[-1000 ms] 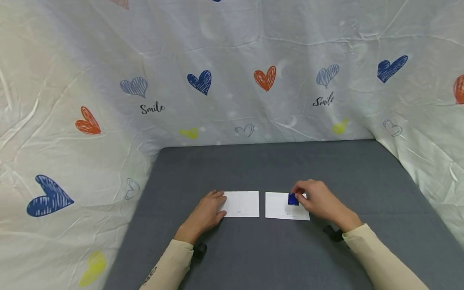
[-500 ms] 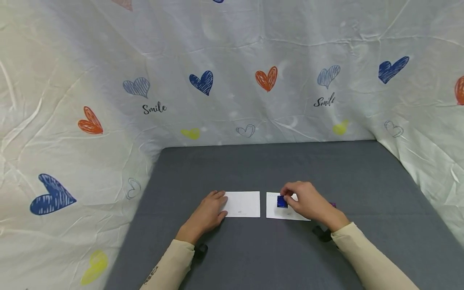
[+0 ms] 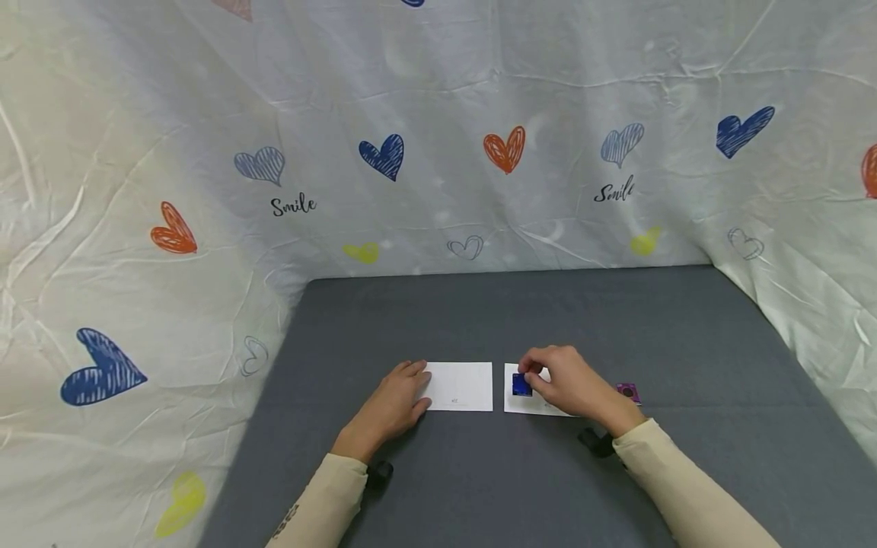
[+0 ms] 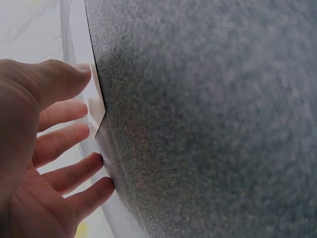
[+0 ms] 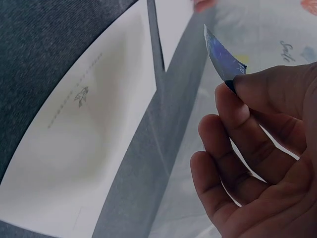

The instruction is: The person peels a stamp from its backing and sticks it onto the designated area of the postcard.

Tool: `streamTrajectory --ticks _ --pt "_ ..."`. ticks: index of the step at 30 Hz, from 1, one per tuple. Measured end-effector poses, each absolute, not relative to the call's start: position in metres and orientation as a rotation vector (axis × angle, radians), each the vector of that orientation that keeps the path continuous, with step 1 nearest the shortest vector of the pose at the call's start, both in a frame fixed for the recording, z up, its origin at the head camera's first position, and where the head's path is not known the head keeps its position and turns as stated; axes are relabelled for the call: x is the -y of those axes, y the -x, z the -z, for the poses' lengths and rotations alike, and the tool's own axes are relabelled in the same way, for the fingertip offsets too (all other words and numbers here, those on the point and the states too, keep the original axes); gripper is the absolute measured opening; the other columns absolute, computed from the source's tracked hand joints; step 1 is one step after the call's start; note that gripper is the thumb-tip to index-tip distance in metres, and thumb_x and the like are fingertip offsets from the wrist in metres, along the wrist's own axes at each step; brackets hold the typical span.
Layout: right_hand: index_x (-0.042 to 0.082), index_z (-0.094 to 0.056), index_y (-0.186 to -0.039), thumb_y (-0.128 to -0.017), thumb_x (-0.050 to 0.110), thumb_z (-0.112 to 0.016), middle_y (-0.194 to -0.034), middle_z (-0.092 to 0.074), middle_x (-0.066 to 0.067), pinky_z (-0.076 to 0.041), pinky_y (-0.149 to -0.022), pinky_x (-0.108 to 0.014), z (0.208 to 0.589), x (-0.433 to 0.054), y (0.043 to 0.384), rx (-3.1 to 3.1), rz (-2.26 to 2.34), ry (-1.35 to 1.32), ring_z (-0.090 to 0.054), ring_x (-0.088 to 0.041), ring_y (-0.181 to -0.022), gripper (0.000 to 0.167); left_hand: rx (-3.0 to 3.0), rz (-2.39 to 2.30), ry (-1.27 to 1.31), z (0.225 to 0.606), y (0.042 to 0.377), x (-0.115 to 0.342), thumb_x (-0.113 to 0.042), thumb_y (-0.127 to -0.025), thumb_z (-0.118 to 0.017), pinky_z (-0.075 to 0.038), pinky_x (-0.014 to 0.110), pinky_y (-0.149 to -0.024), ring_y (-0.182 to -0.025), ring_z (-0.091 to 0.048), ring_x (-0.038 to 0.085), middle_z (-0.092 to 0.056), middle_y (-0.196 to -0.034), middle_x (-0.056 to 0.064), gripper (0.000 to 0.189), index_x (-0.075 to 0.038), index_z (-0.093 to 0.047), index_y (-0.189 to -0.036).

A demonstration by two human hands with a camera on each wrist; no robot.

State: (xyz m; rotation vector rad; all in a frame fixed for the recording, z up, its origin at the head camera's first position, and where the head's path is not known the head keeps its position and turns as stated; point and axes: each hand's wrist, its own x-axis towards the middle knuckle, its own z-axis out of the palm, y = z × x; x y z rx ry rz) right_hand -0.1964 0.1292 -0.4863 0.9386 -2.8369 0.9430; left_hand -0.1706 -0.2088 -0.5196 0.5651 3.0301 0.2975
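Observation:
In the head view my right hand (image 3: 567, 380) pinches a small blue square (image 3: 522, 384), thin and glossy like a sticker, between thumb and finger. It hangs over the left part of the right white card (image 3: 510, 403). Seen from the right wrist, the blue square (image 5: 224, 57) bends slightly, apart from the card (image 5: 109, 114), which bears a small printed bird and a faint line. My left hand (image 3: 393, 403) rests at the left edge of another white card (image 3: 459, 384). Its thumb and fingers (image 4: 67, 141) are spread, some touching that card and some the grey cloth.
A small purple square (image 3: 627, 393) with a dark pattern lies on the grey table (image 3: 479, 472), right of the right card and partly behind my forearm. A narrow gap parts the two cards. Behind the table hangs a white curtain (image 3: 438, 198) printed with hearts.
My right hand has moved left with the blue square, from the right end of its card to the left end. The purple square has come into sight. My left hand has stayed put.

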Motion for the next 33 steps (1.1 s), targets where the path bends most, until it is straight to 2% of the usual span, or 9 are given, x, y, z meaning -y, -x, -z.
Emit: streamTrajectory --ticks 8,17,23,29,33 --pt "0.014 -0.079 -0.105 -0.102 0.01 -0.073 -0.097 -0.078 0.005 -0.059 -0.087 -0.042 0.486 -0.123 0.198 2.821 -0.963 -0.944 -0.069 -0.01 -0.09 0.007 -3.048 -0.349 -0.569 0.515 0.168 0.209 -0.024 -0.101 -0.08 -0.047 0.058 -0.12 -0.147 -0.057 0.04 -0.06 -0.159 0.017 0.05 -0.002 -0.069 -0.144" --pt "0.014 -0.079 -0.105 -0.102 0.011 -0.074 -0.098 -0.078 0.005 -0.059 -0.086 -0.041 0.485 -0.117 0.198 2.824 -0.97 -0.933 -0.069 -0.01 -0.091 0.008 -3.065 -0.43 -0.728 0.504 0.17 0.201 -0.023 -0.103 -0.077 -0.049 0.055 -0.118 -0.143 -0.06 0.036 -0.066 -0.152 0.016 0.046 -0.002 -0.069 -0.144" --pt "0.015 -0.079 -0.104 -0.101 0.011 -0.074 -0.097 -0.079 0.005 -0.059 -0.085 -0.04 0.482 -0.112 0.199 2.817 -0.993 -0.933 -0.069 -0.009 -0.09 0.007 -3.027 -0.601 -0.784 0.498 0.173 0.19 -0.018 -0.102 -0.077 -0.053 0.051 -0.114 -0.133 -0.068 0.034 -0.074 -0.139 0.015 0.04 -0.001 -0.072 -0.138" --pt "0.015 -0.08 -0.103 -0.101 0.011 -0.075 -0.095 -0.078 0.007 -0.059 -0.084 -0.038 0.481 -0.108 0.199 2.792 -1.012 -0.948 -0.069 -0.008 -0.089 0.006 -2.989 -0.669 -0.799 0.494 0.175 0.176 -0.02 -0.104 -0.075 -0.055 0.051 -0.111 -0.127 -0.073 0.033 -0.077 -0.135 0.014 0.037 -0.001 -0.074 -0.136" --pt "0.016 -0.08 -0.103 -0.101 0.012 -0.076 -0.095 -0.077 0.008 -0.059 -0.084 -0.038 0.482 -0.106 0.198 2.773 -1.017 -0.972 -0.07 -0.008 -0.088 0.006 -2.927 -0.783 -0.833 0.493 0.175 0.167 -0.018 -0.104 -0.074 -0.061 0.048 -0.101 -0.113 -0.078 0.028 -0.081 -0.126 0.013 0.031 -0.001 -0.078 -0.13"
